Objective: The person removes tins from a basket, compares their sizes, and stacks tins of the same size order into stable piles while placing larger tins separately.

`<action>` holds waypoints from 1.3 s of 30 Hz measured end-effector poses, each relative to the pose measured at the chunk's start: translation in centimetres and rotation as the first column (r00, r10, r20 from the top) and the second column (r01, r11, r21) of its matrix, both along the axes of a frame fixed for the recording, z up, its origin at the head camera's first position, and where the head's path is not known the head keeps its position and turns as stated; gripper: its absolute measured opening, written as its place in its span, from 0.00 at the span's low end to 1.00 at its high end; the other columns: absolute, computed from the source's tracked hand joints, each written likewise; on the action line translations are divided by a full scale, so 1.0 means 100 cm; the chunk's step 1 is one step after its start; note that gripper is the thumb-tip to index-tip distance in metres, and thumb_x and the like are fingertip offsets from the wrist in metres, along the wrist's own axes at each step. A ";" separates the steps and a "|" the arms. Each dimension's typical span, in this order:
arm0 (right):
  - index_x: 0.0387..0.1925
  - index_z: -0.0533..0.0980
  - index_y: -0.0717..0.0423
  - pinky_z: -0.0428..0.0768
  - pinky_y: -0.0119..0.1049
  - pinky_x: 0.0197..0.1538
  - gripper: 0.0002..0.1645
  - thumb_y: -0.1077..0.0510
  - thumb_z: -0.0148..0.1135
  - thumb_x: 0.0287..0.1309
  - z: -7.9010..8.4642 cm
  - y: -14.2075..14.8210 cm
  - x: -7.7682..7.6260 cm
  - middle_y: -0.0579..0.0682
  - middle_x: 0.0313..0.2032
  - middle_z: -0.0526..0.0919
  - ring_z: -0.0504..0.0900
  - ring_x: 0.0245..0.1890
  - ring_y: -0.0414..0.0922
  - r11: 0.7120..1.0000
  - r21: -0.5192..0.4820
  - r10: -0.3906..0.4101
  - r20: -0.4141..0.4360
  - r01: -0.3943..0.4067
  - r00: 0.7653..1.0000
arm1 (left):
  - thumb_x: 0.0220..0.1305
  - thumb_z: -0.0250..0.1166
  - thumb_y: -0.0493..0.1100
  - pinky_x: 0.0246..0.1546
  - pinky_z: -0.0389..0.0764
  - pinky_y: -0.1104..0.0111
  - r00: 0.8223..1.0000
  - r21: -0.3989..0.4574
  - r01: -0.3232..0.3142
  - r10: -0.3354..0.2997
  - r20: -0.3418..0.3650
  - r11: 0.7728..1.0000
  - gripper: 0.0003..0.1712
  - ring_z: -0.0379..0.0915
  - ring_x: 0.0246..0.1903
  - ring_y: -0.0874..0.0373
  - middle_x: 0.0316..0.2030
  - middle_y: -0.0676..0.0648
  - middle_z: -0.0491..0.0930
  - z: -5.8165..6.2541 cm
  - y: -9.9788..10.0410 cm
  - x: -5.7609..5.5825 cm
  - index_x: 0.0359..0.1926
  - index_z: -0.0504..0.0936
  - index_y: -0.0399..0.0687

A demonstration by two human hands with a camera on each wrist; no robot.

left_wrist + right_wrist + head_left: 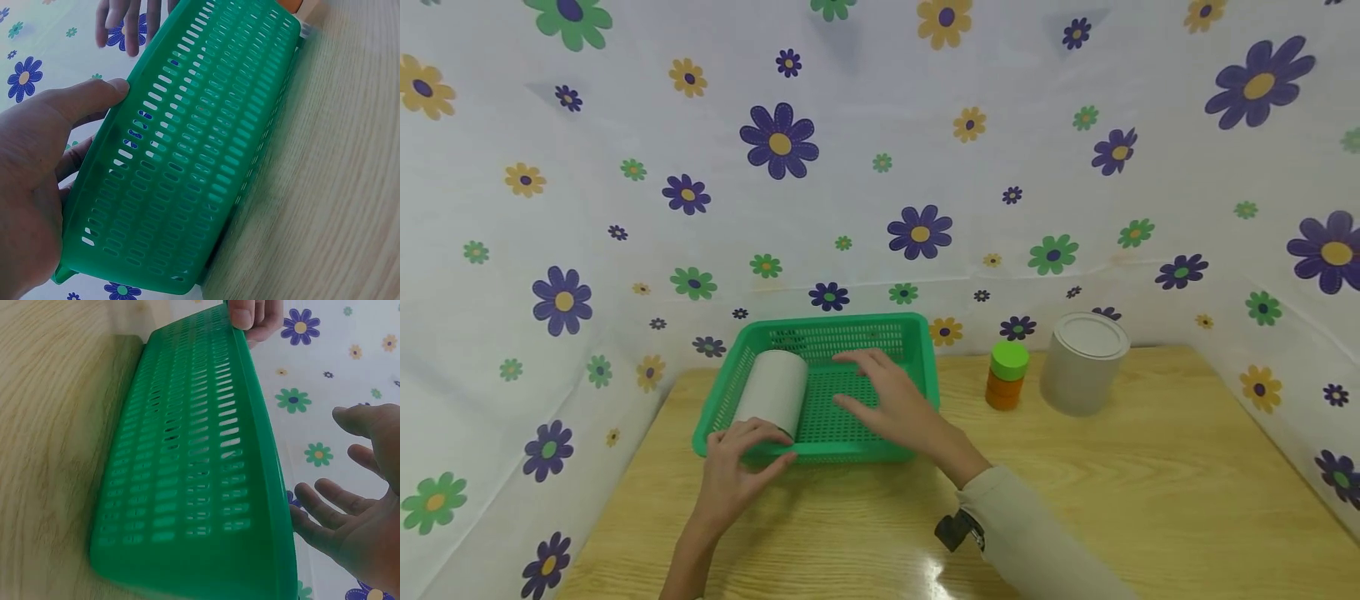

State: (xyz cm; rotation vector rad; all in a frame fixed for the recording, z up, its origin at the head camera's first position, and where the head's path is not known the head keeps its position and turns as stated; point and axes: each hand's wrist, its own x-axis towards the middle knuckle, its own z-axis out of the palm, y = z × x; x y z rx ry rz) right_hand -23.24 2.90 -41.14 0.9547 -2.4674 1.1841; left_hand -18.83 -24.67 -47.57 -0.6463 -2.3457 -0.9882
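Note:
A green plastic basket [928,358] with slotted walls sits on the table. Inside its left part lies a white cylinder [772,387] on its side, likely a can. My left hand [735,471] grips the basket's near rim at the left, beside the cylinder's near end; in the left wrist view the thumb [103,97] lies along the rim with the fingers behind it. Over the right part of the basket hovers my right hand [891,400], fingers spread and holding nothing. The right wrist view shows that hand [359,500] beside the rim, palm bare.
Right of the basket stands a small orange jar [1003,390] with a bright green lid. A larger whitish can [1082,367] with a lid stands upright further right. Behind the wooden table [1120,500] hangs a white cloth [850,108] with flowers.

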 end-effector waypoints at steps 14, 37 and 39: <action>0.72 0.67 0.51 0.77 0.51 0.62 0.35 0.52 0.67 0.69 0.009 -0.042 -0.028 0.55 0.65 0.73 0.74 0.63 0.50 0.997 0.076 0.024 0.133 -0.034 0.991 | 0.49 0.83 0.40 0.42 0.55 0.60 1.000 -0.008 0.000 0.000 -0.001 1.000 0.16 0.77 0.43 0.57 0.40 0.62 0.84 0.000 -0.002 -0.005 0.36 0.87 0.63; 0.78 0.57 0.51 0.78 0.53 0.59 0.45 0.47 0.66 0.67 -0.015 -0.089 -0.063 0.61 0.67 0.72 0.72 0.65 0.56 0.999 0.041 0.011 0.485 -0.036 0.875 | 0.51 0.82 0.40 0.41 0.54 0.60 0.999 -0.007 0.033 -0.033 -0.014 0.999 0.13 0.77 0.42 0.59 0.39 0.61 0.84 0.002 0.002 -0.003 0.37 0.88 0.59; 0.79 0.56 0.51 0.78 0.52 0.59 0.46 0.46 0.66 0.67 -0.016 -0.093 -0.063 0.60 0.67 0.72 0.73 0.64 0.55 0.999 0.020 0.023 0.524 -0.039 0.852 | 0.51 0.82 0.40 0.41 0.53 0.60 0.999 -0.007 0.030 -0.031 -0.013 1.000 0.13 0.77 0.43 0.59 0.39 0.61 0.84 0.003 0.000 -0.001 0.37 0.88 0.59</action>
